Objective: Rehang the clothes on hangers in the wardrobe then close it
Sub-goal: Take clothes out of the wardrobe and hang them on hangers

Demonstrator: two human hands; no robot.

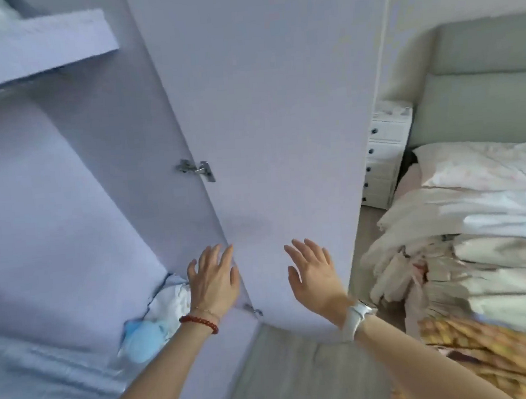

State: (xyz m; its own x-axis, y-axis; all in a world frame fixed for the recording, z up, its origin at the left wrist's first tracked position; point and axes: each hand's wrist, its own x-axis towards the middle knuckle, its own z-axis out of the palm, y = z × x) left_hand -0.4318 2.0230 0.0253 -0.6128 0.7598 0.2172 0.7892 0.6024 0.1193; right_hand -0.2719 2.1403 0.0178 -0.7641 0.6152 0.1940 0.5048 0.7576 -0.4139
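Both hands, left [214, 280] and right [315, 270], spread flat-fingered before the pale lilac wardrobe door [275, 120], ajar.

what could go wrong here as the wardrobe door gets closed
1. The left hand is open, its fingertips near the hinged edge of the wardrobe door between two metal hinges; fingers might get pinched as the door swings.
2. White and blue fabric bunches low by the hinge side of the opening; it may catch and keep the door from shutting.
3. The right hand is open and grips nothing, so control of the door looks limited.
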